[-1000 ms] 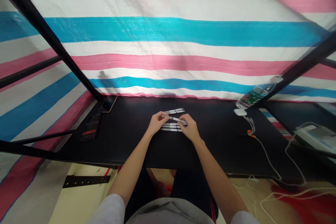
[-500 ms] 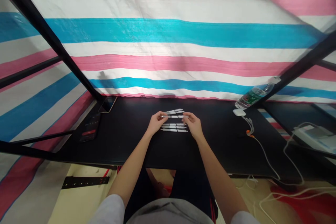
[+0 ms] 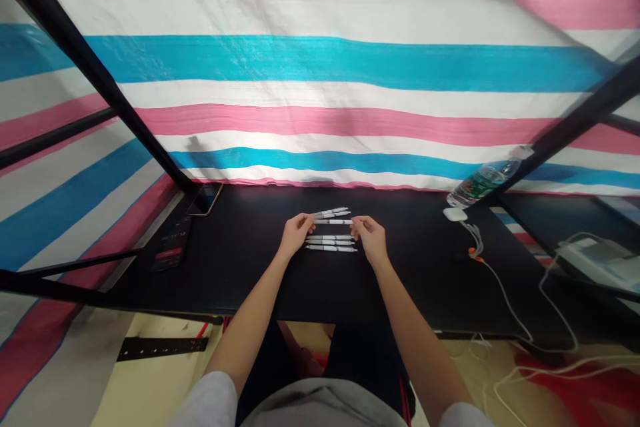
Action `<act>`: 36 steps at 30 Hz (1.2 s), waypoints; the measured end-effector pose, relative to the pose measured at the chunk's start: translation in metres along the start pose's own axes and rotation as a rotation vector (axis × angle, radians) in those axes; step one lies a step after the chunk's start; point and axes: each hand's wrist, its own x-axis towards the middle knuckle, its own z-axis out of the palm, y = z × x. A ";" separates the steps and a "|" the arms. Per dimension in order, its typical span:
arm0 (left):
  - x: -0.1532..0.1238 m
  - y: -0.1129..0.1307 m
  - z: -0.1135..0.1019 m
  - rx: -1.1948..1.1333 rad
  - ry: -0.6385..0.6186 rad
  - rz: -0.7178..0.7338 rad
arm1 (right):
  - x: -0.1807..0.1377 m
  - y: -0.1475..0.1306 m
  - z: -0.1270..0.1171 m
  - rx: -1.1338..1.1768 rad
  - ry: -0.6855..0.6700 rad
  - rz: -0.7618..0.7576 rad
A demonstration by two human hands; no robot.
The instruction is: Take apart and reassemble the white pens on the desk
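Observation:
A white and grey pen lies level between my two hands. My left hand pinches its left end, and my right hand pinches its right end. Just beyond it, more pens of the same look lie close together at a slight slant. Nearer to me, several such pens lie side by side, roughly parallel to the table's front edge. My fingertips cover both ends of the held pen.
A black table carries everything. At left are a phone with a lit timer and another phone. At right, a water bottle leans near a white charger with cables. Black frame bars and a striped sheet enclose the table.
Both hands stay on the same pen at nearly the same place. The pen has turned slightly, its dark markings showing less, and my right fingers have closed in on its end.

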 end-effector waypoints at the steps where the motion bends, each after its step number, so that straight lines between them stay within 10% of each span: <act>1: 0.000 -0.001 0.000 -0.012 -0.011 0.000 | 0.000 0.000 0.000 0.005 0.003 -0.001; 36: 0.002 -0.006 -0.001 -0.049 0.041 -0.048 | 0.000 -0.004 0.001 0.044 0.029 0.005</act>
